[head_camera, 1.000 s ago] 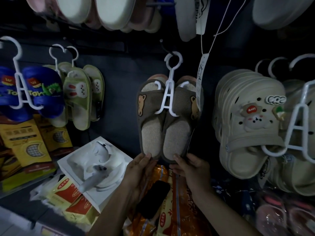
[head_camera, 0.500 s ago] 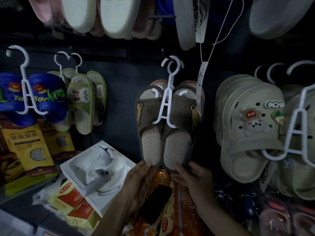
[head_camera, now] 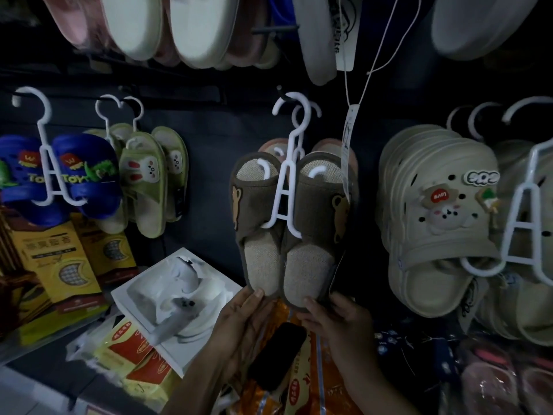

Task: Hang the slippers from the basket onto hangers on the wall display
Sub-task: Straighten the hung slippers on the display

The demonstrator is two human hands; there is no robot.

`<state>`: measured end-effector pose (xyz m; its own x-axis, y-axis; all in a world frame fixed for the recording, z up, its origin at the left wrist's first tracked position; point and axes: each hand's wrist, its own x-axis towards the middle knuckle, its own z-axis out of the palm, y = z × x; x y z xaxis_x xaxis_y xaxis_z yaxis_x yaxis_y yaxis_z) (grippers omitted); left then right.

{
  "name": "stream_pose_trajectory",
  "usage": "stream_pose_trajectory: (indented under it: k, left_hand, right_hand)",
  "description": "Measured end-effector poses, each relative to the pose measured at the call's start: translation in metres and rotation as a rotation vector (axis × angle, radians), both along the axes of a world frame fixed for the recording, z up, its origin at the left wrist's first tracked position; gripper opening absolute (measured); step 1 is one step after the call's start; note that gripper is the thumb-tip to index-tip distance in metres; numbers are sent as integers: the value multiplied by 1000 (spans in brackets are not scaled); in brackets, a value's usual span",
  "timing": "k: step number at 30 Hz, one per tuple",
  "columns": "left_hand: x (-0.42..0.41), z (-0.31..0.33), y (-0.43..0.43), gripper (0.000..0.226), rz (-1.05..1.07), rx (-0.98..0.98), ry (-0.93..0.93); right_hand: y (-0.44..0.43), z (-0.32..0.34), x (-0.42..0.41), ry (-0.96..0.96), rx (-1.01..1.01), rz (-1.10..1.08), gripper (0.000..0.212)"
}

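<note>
The brown fabric slippers [head_camera: 314, 223] with bear patches are held at their heels from below. The heel of the nearer slipper is pinched by the left hand [head_camera: 242, 319], with the thumb laid on the woven insole and the fingers hidden behind the sole. The other heel is gripped in the same manner by the right hand [head_camera: 338, 322]. Both slippers are threaded toe-up on the prongs of a white plastic hanger [head_camera: 284, 187], whose hook is seen at a dark wall peg [head_camera: 280, 91] directly above the slippers. Whether the hook is fully seated cannot be told in the dim light. A paler pair [head_camera: 341, 145] is hung just behind the slippers. To the right of the slippers a stack of cream perforated clogs [head_camera: 443, 211] is hung, with a paper tag on a string [head_camera: 350, 151] between, and to their left, well apart, green rabbit-faced slides [head_camera: 146, 181] are displayed. The hanging step is judged to be nearly finished. The next move is thought to call for the pair to be lowered slightly so that the weight is taken by the hook. The heels can then be let go gently, so that swinging against the tag is avoided.
</note>
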<state>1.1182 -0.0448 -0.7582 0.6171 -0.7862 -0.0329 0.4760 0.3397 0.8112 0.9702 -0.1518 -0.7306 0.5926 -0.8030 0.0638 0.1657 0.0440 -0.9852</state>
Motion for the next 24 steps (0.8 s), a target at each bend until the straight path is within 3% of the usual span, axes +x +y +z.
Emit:
stream_pose_trajectory:
  k: [5, 13, 18, 21, 24]
  left_hand:
    - [-4, 0, -5, 19, 46, 54, 57]
    - [-3, -4, -8, 33, 16, 179, 104]
    - [-7, -2, 2, 34, -123, 439, -16]
    - [-19, 6, 10, 33, -253, 648, -96]
    - [-36, 19, 16, 36, -329, 669, -155]
  right_hand:
    - [-5, 0, 3, 18, 29, -34, 11]
    - [-8, -5, -3, 167, 51, -62, 24]
    - [2, -1, -19, 289, -70, -84, 55]
    - [9, 6, -40, 269, -61, -43, 42]
    - [11, 17, -63, 264, -93, -15, 47]
